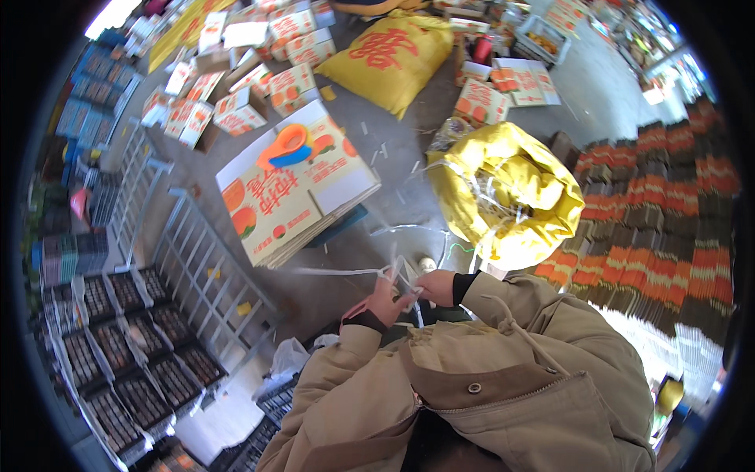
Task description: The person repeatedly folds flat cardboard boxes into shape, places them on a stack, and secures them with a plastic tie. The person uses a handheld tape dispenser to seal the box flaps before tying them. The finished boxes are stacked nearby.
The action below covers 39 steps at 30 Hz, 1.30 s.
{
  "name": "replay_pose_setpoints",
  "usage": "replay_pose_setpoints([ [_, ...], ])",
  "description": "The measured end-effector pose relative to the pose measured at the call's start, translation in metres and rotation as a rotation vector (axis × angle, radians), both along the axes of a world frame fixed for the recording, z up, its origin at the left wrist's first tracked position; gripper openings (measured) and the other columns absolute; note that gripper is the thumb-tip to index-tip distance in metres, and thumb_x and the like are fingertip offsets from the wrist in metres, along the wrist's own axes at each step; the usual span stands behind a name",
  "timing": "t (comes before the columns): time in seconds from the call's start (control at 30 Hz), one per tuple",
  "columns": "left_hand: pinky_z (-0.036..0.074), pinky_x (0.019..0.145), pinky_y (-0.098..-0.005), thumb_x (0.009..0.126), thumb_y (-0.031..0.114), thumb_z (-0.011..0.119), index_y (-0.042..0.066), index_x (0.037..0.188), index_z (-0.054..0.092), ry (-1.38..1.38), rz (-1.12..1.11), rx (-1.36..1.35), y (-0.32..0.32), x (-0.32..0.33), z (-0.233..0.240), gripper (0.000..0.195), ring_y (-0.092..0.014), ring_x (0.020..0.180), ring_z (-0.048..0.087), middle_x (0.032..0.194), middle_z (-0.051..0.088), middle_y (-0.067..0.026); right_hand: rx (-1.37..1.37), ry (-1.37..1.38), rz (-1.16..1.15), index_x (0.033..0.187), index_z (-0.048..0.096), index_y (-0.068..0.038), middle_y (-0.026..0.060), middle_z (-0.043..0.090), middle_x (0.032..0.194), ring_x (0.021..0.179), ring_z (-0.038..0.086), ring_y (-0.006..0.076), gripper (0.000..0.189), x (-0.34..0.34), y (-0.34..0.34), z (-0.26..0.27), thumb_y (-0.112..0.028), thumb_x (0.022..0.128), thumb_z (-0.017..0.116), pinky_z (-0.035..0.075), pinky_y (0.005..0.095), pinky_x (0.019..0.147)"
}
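Observation:
My left hand (384, 302) grips a white plastic strap (348, 272), which runs off to the left towards the stack of flattened cartons. Close beside it, my right hand (435, 287) has its fingers closed on looped strap; the loops are blurred between both hands. Ahead and to the left lies the stack of flattened printed cartons (295, 218), with an orange and blue tape dispenser (291, 146) on top. To the right of the cartons stands an open yellow sack (525, 236) holding white strap scraps.
Metal barrier racks (206, 259) and crates of small items (127, 407) stand at left. Folded cartons (637, 236) are piled at right. Beyond are scattered printed boxes (239, 112), a full yellow sack (392, 56) and a grey crate (541, 40). Strap pieces lie on the floor.

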<state>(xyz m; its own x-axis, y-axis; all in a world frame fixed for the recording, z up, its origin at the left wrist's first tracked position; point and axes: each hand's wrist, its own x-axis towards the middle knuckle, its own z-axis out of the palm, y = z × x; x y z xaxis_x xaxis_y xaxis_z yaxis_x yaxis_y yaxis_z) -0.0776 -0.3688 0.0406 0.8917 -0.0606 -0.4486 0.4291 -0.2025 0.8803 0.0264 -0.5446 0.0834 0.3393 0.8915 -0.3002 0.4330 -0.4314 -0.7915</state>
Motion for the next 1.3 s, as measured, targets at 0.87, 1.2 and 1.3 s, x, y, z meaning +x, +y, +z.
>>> replay_pose_setpoints([
  [0.87, 0.034, 0.053, -0.0228, 0.09, 0.028, 0.044, 0.012, 0.075, 0.046, 0.05, -0.269, -1.269, 0.012, 0.149, 0.221, 0.022, -0.007, 0.052, 0.038, 0.063, 0.039, 0.0019, 0.142, 0.639, -0.478, 0.095, 0.061, -0.002, -0.001, 0.052, 0.069, 0.057, 0.042, 0.0055, 0.019, 0.068, -0.068, 0.117, -0.012, 0.084, 0.051, 0.037, 0.0207, 0.053],
  [1.2, 0.046, 0.067, -0.0297, 0.078, 0.019, 0.061, -0.004, 0.115, 0.042, -0.37, -0.455, -0.007, -0.019, 0.136, 0.124, 0.048, -0.021, 0.079, 0.057, 0.105, 0.055, -0.0139, 1.093, 0.658, -0.747, 0.093, 0.054, 0.0, 0.0143, 0.057, 0.088, 0.094, 0.056, 0.0237, 0.026, 0.08, 0.007, 0.132, -0.018, 0.088, 0.037, 0.043, 0.0336, 0.084],
  [1.3, 0.046, 0.072, -0.0332, 0.082, 0.018, 0.054, -0.003, 0.115, 0.045, -0.347, -0.377, -0.294, -0.017, 0.138, 0.127, 0.04, -0.023, 0.083, 0.057, 0.105, 0.056, -0.0134, 1.251, 1.007, -0.552, 0.098, 0.05, 0.0, 0.0155, 0.057, 0.088, 0.093, 0.056, 0.028, 0.024, 0.073, -0.001, 0.144, -0.017, 0.089, 0.036, 0.045, 0.0378, 0.081],
])
